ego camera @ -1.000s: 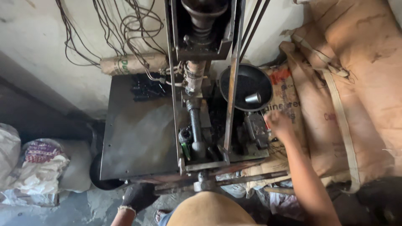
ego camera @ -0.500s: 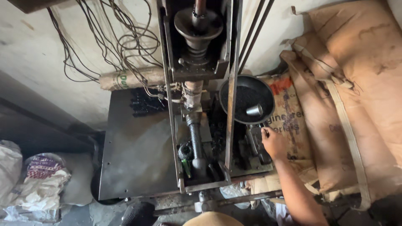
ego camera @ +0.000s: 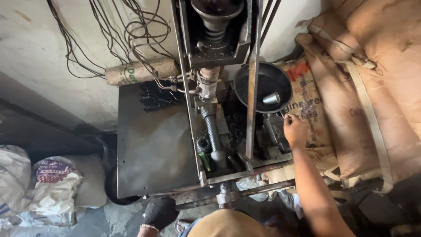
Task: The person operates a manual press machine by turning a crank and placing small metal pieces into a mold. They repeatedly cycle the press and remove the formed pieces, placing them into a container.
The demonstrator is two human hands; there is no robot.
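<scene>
The right hand (ego camera: 294,131) has lifted toward the black bowl (ego camera: 262,87), fingers curled just below its rim; whether they hold anything is unclear. The gloved left hand (ego camera: 160,212) grips the machine's near edge.

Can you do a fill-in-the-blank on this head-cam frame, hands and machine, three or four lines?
1. The left hand wears a dark ____ and sits at the front edge of the flat dark metal plate.
2. The bare right hand rests just below the round black ____ of dark granules.
3. A small shiny metal ____ lies inside that bowl.
4. Brown woven ____ are stacked on the person's right.

Missing words: glove; bowl; cup; sacks
</scene>
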